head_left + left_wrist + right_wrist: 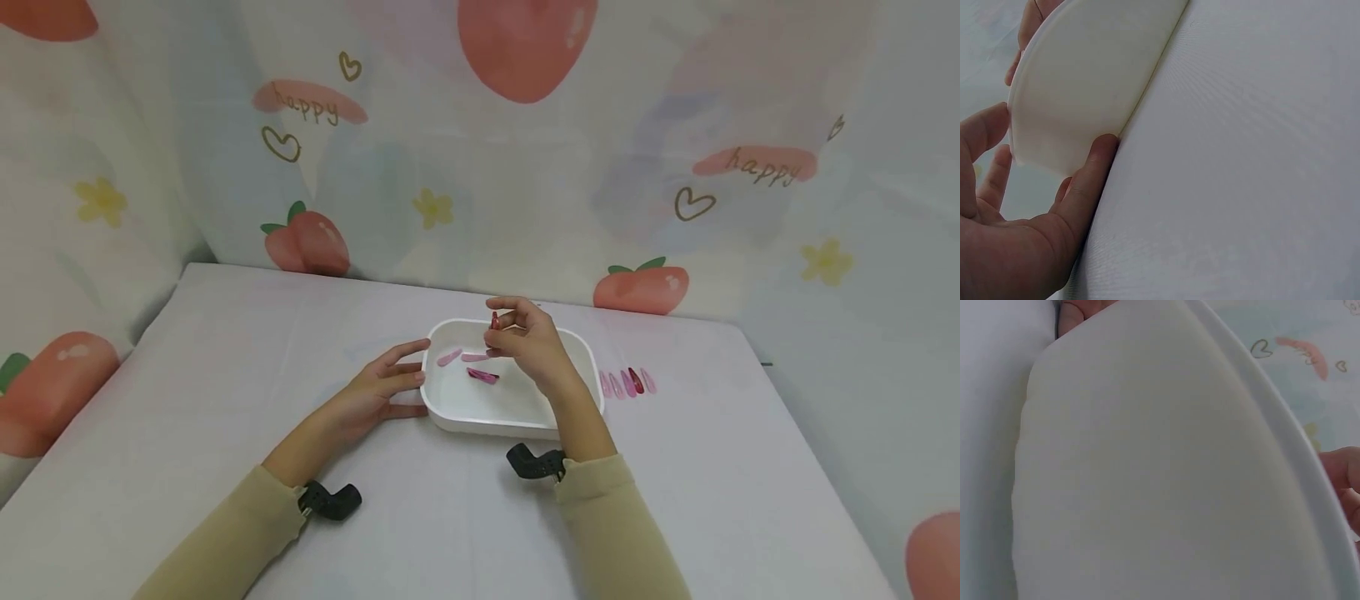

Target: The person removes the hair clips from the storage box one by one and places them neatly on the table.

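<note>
A white tray (487, 423) with rounded corners stands on the table. My left hand (378, 387) is at its left end, fingers spread, fingertips against the outer wall; the left wrist view shows the thumb low along the tray wall (1091, 75). Over the tray's far side, my right hand (528, 337) pinches a small red snap hair clip (494, 320) between thumb and fingers. Inside lie a pale pink clip (450, 357), another pink clip (474, 357) and a darker pink clip (482, 376). In the right wrist view, the tray wall (1147, 456) hides most of that hand.
Right of the tray, several pink and red hair clips (636, 381) lie side by side in a row on the white tablecloth (420, 517). A printed fabric backdrop (510, 183) rises behind the table's far edge and along its sides.
</note>
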The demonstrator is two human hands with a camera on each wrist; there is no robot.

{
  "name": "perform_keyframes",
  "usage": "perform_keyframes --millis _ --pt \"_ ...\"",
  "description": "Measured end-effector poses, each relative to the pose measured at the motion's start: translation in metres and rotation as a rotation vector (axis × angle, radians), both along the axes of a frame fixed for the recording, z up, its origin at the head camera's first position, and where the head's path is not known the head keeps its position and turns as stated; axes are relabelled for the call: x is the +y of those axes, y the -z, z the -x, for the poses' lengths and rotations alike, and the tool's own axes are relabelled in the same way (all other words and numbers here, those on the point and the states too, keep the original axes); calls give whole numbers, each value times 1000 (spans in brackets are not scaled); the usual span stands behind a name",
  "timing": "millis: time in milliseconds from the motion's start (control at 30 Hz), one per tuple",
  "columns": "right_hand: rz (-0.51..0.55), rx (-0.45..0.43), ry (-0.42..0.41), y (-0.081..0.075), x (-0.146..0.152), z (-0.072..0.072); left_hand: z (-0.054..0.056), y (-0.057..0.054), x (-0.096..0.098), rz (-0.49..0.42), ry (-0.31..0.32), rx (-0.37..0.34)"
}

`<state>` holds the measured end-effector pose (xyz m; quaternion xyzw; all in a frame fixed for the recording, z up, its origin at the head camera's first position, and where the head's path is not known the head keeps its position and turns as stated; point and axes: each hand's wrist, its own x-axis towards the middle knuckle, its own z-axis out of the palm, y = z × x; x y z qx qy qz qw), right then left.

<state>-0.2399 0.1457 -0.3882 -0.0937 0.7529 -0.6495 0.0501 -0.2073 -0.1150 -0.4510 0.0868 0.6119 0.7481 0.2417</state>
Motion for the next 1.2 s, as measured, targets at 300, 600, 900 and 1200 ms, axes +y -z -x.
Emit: perform_keyframes --millis 300,600,900,1200 --pt "-97 62 23 -5 25 -7 -1 1 -2 3 -12 -3" --pt "-156 71 38 -4 57 -14 -1 1 0 12 -12 -9" --pt "-134 57 66 0 81 -17 -2 -2 2 16 -16 -6" --pt "-171 82 126 -1 106 -17 -2 -4 4 8 -10 -3"
